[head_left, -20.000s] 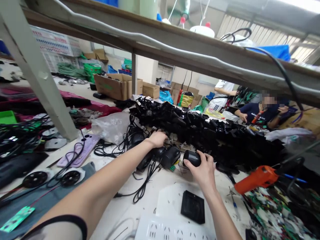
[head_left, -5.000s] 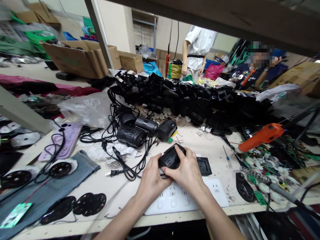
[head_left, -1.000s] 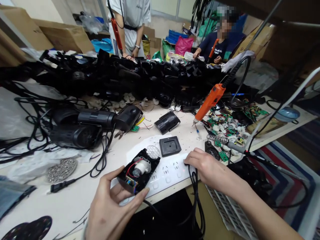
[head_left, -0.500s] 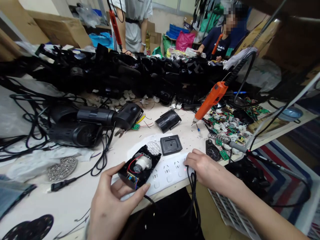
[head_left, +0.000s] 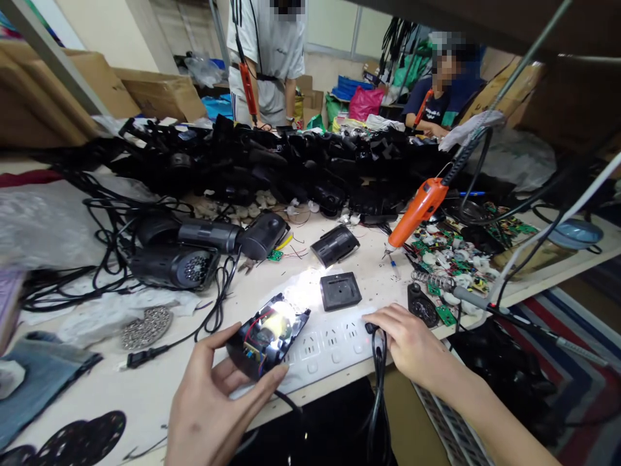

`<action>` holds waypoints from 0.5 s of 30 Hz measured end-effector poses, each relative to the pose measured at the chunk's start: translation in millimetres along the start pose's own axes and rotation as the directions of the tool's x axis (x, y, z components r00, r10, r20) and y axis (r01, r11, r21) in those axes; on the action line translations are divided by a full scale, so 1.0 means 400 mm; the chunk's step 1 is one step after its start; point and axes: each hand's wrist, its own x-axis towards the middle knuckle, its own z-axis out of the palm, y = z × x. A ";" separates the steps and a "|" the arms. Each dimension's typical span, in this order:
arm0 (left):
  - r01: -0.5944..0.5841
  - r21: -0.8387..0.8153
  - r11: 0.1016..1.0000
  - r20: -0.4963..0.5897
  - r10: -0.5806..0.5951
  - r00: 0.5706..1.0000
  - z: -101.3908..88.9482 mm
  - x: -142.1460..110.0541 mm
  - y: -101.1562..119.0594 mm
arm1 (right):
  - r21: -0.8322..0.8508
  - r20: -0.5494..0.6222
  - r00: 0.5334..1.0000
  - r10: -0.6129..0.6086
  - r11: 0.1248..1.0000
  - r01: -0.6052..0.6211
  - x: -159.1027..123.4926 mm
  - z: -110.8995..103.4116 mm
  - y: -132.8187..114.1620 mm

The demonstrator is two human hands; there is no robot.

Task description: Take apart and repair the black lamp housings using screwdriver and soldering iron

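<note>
My left hand [head_left: 213, 404] grips an opened black device housing [head_left: 266, 334] by its near end; red wires, a small circuit board and a brightly glowing light show inside it. It rests on the white power strip [head_left: 320, 346] at the table's near edge. My right hand [head_left: 410, 340] is closed on a black plug [head_left: 372, 329] pushed into the strip's right end, its cable [head_left: 377, 395] hanging down off the table. A black square cover [head_left: 340, 290] lies just behind the strip.
A long heap of black housings [head_left: 272, 165] fills the back of the table. Black lamp units with tangled cords [head_left: 194, 249] lie left. An orange power tool [head_left: 420, 204] hangs above green circuit boards [head_left: 451, 255] at right. Two people [head_left: 272, 58] are behind the table.
A bright light has come on inside the opened housing, which was dark half a second ago. Both hands stay in much the same place; the view has tilted slightly.
</note>
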 end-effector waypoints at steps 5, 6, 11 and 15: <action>0.017 -0.013 1.000 0.012 -0.016 1.000 -0.015 -0.023 0.038 | 0.053 -0.006 1.000 0.017 0.998 -0.017 -0.001 -0.011 0.011; 0.015 -0.023 1.000 0.021 -0.015 1.000 -0.017 -0.030 0.043 | 0.053 -0.002 1.000 0.024 0.998 -0.023 0.000 -0.014 0.011; 0.024 -0.031 0.999 0.051 -0.022 0.998 -0.022 -0.051 0.048 | 0.048 0.003 0.999 0.042 0.998 -0.042 0.002 -0.015 0.012; 0.032 -0.097 0.995 0.077 -0.024 0.997 -0.016 -0.050 0.036 | 0.049 -0.008 0.999 0.053 0.997 -0.053 -0.001 -0.008 0.011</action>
